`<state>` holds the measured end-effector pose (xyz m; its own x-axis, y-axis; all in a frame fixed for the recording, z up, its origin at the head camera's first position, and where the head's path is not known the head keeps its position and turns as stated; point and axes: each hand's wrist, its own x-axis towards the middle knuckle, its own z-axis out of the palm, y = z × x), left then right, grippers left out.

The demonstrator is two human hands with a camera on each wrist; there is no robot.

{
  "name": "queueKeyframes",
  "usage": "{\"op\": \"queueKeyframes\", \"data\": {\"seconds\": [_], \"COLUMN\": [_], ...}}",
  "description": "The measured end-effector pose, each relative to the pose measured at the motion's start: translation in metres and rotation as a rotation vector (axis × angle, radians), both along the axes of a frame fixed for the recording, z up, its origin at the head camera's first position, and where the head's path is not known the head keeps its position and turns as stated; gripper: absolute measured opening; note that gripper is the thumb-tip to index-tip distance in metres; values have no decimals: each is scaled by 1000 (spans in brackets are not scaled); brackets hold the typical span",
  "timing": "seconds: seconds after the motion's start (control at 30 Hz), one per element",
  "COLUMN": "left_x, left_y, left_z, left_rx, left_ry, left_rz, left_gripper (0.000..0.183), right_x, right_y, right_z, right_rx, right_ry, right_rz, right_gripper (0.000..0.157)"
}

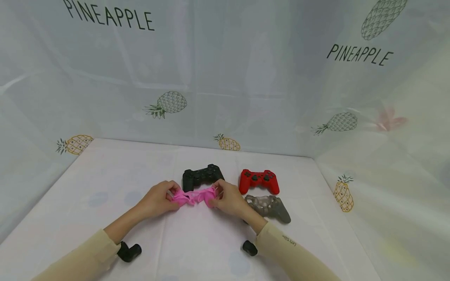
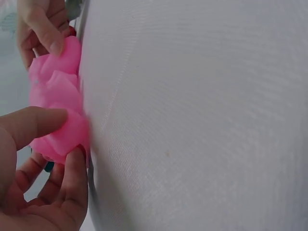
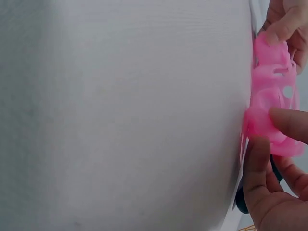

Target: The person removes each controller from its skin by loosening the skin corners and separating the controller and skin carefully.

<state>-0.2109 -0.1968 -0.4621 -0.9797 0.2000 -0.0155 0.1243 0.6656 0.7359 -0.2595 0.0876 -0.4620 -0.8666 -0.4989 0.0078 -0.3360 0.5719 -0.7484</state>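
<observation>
A soft pink game controller cover (image 1: 192, 196) with cut-out holes is stretched between both hands, low over the white table. My left hand (image 1: 159, 198) pinches its left end between thumb and fingers. The right hand (image 1: 229, 198) pinches the other end. In the left wrist view the pink cover (image 2: 57, 96) looks crumpled and folded. Holes show in the cover (image 3: 273, 96) in the right wrist view. Just behind it lies a black game controller (image 1: 202, 176), its right grip partly hidden by the right hand.
A red game controller (image 1: 259, 180) lies right of the black one. In front of it is a translucent grey controller cover (image 1: 270, 207), partly behind the right forearm. Black cylindrical objects (image 1: 130, 252) sit by the left sleeve, and another black piece (image 1: 250, 248) by the right sleeve.
</observation>
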Motion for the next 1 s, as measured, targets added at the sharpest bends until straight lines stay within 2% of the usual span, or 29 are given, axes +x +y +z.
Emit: {"op": "queueKeyframes", "data": {"seconds": [0.23,0.43,0.67,0.87,1.0], "left_x": [2,3,3,7,9], "left_y": [0,-1,-5,-7,-7], "left_z": [-1,-1,-1,2,2], "left_rx": [30,65,99,94,63], "left_ry": [-1,-13,-21,-39,-14], "left_rz": [7,38,113,171,160], "left_gripper": [35,42,53,45,36], "right_x": [2,3,5,6,6], "right_y": [-2,-1,1,4,6], "right_z": [-3,-2,-3,-3,-4], "right_rx": [24,17,-53,-77,-67], "right_ry": [20,-7,11,19,6], "right_rz": [-13,-34,-48,-62,-44], "right_gripper": [38,37,35,26,20]}}
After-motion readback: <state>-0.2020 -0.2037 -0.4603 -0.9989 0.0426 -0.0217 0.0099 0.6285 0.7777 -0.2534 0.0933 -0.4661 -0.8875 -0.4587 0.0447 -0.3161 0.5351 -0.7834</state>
